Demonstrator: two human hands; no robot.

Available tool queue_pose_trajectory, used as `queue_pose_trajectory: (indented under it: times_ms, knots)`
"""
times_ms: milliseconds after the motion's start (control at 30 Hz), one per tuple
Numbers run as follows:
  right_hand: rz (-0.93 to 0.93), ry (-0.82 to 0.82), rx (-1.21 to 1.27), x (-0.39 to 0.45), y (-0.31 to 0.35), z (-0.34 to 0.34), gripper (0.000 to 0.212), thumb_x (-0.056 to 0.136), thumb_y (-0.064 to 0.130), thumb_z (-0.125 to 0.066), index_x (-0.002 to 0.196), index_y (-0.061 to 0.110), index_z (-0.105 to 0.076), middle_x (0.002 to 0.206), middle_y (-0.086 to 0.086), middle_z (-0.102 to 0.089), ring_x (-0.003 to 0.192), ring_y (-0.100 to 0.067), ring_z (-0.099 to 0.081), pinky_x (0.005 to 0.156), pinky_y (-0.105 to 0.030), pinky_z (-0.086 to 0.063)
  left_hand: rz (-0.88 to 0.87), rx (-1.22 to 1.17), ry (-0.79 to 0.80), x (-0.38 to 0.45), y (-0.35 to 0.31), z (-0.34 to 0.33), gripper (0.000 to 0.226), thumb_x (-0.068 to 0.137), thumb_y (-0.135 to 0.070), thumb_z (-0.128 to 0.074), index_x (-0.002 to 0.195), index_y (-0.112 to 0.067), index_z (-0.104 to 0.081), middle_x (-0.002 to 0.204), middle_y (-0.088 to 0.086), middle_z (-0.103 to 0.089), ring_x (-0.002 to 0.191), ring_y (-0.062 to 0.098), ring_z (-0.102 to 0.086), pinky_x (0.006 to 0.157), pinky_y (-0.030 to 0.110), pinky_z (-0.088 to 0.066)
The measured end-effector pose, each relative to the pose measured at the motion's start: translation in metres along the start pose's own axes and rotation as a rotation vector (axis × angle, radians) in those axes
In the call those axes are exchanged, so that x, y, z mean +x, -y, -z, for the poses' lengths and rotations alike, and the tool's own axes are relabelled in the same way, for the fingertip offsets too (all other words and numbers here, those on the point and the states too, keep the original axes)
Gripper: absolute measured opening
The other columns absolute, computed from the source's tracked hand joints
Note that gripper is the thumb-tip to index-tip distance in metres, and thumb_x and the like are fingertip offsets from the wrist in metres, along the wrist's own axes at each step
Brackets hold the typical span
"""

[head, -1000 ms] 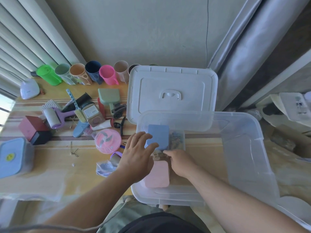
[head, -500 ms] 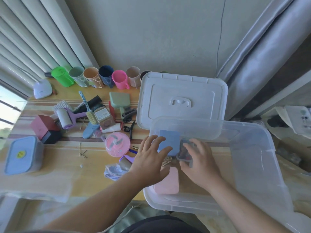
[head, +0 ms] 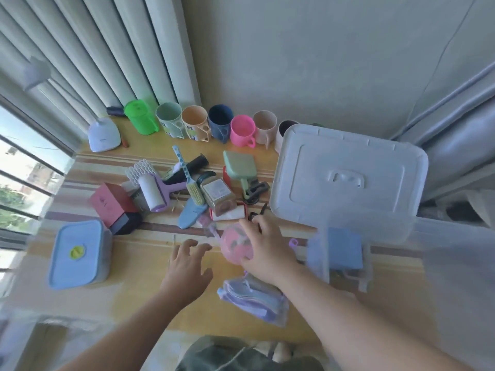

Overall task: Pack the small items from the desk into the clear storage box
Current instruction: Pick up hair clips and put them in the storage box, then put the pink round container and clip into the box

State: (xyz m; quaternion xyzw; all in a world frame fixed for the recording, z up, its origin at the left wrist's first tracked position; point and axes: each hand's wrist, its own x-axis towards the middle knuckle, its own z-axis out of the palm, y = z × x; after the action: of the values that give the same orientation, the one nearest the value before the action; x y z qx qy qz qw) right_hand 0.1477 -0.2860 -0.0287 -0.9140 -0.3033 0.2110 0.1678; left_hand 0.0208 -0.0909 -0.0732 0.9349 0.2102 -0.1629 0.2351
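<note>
The clear storage box (head: 439, 253) stands at the desk's right, with a blue item (head: 344, 249) inside near its left wall. My right hand (head: 263, 245) curls over a round pink container (head: 235, 246) on the desk left of the box. My left hand (head: 186, 266) hovers beside it, fingers spread, holding nothing. Small items lie behind: a lint roller (head: 154, 192), a brush (head: 188, 180), a jar of brown powder (head: 218, 194), a green dustpan (head: 239, 167).
The box's lid (head: 348, 175) leans behind the box. A row of cups (head: 242, 131) lines the wall. A blue lidded container (head: 79, 253) and a pink-and-black box (head: 112, 204) sit left. A bag of purple utensils (head: 254, 298) lies near the front edge.
Both hands left the storage box and moved left over the desk. My right hand now grips the pink round container; the view swung left.
</note>
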Motion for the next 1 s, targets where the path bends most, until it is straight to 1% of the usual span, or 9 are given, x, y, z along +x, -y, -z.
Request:
queue_pose_trajectory:
  times_ms: [100, 167, 267, 433, 567, 700, 800, 900, 1000]
  knots:
    - [-0.172, 0.138, -0.025, 0.030, 0.004, -0.034, 0.104, 0.075, 0.047, -0.083, 0.154, 0.042, -0.014, 0.153, -0.004, -0.022, 0.129, -0.038, -0.044, 0.089, -0.045, -0.053, -0.012, 0.010, 0.060, 0.000, 0.031, 0.006, 0.055, 0.088, -0.039, -0.062, 0.140, -0.038, -0.047, 0.146, -0.002, -0.036, 0.137, 0.027, -0.030, 0.115, 0.041, -0.034]
    - [-0.231, 0.148, -0.008, 0.042, 0.006, -0.051, 0.115, 0.075, 0.051, -0.083, 0.156, 0.047, -0.001, 0.158, -0.002, -0.016, 0.128, -0.037, -0.047, 0.086, -0.044, -0.054, -0.049, 0.002, 0.070, 0.001, 0.043, 0.009, 0.053, 0.088, -0.040, -0.060, 0.139, -0.039, -0.047, 0.144, -0.004, -0.037, 0.135, 0.024, -0.032, 0.115, 0.041, -0.035]
    - [-0.236, 0.123, 0.010, 0.046, 0.001, -0.070, 0.124, 0.073, 0.050, -0.087, 0.158, 0.049, 0.004, 0.159, -0.001, -0.012, 0.119, -0.033, -0.057, 0.081, -0.040, -0.055, -0.092, -0.011, 0.105, 0.006, 0.050, 0.012, 0.051, 0.088, -0.041, -0.058, 0.138, -0.040, -0.047, 0.142, -0.007, -0.038, 0.134, 0.022, -0.033, 0.114, 0.040, -0.035]
    - [-0.162, 0.046, 0.156, 0.038, -0.010, -0.073, 0.108, 0.064, 0.037, -0.096, 0.146, 0.048, -0.025, 0.152, 0.006, -0.025, 0.110, -0.030, -0.065, 0.074, -0.030, -0.049, -0.184, 0.004, 0.172, 0.020, 0.045, 0.012, 0.050, 0.090, -0.040, -0.058, 0.139, -0.038, -0.050, 0.142, -0.008, -0.042, 0.136, 0.022, -0.032, 0.116, 0.038, -0.032]
    - [-0.177, -0.080, 0.237, 0.023, -0.011, -0.051, 0.112, 0.064, 0.040, -0.094, 0.151, 0.049, -0.025, 0.150, 0.007, -0.028, 0.121, -0.026, -0.059, 0.087, -0.037, -0.056, -0.212, -0.002, 0.220, 0.032, 0.033, 0.009, 0.048, 0.088, -0.040, -0.056, 0.136, -0.038, -0.054, 0.141, -0.007, -0.046, 0.136, 0.025, -0.035, 0.116, 0.040, -0.032]
    - [-0.104, -0.351, 0.306, -0.010, -0.012, 0.016, 0.117, 0.060, 0.041, -0.097, 0.155, 0.042, -0.028, 0.151, 0.006, -0.032, 0.133, -0.017, -0.047, 0.095, -0.038, -0.055, -0.292, -0.025, 0.171, 0.050, 0.004, 0.010, 0.046, 0.084, -0.036, -0.060, 0.130, -0.034, -0.060, 0.135, -0.005, -0.054, 0.129, 0.027, -0.044, 0.110, 0.040, -0.036]
    - [-0.141, -0.552, 0.298, -0.046, -0.030, 0.076, 0.123, 0.059, 0.033, -0.101, 0.160, 0.031, -0.031, 0.154, 0.001, -0.035, 0.136, -0.002, -0.042, 0.095, -0.029, -0.052, -0.323, -0.053, 0.178, 0.064, -0.028, 0.010, 0.044, 0.086, -0.029, -0.064, 0.129, -0.035, -0.060, 0.133, -0.005, -0.056, 0.123, 0.025, -0.049, 0.104, 0.041, -0.043]
    - [-0.231, -0.607, 0.272, -0.086, -0.054, 0.115, 0.116, 0.059, 0.028, -0.102, 0.156, 0.024, -0.038, 0.148, 0.002, -0.041, 0.123, 0.007, -0.047, 0.091, -0.008, -0.044, -0.307, -0.045, 0.198, 0.075, -0.065, 0.005, 0.047, 0.087, -0.026, -0.061, 0.133, -0.034, -0.057, 0.136, -0.003, -0.056, 0.122, 0.022, -0.053, 0.097, 0.041, -0.048]
    - [-0.315, -0.575, 0.233, -0.124, -0.074, 0.124, 0.113, 0.058, 0.030, -0.103, 0.153, 0.028, -0.041, 0.144, 0.010, -0.042, 0.118, 0.001, -0.049, 0.090, -0.010, -0.046, -0.257, 0.012, 0.264, 0.085, -0.096, -0.011, 0.059, 0.091, -0.028, -0.057, 0.147, -0.032, -0.039, 0.139, 0.002, -0.054, 0.122, 0.024, -0.055, 0.094, 0.042, -0.047]
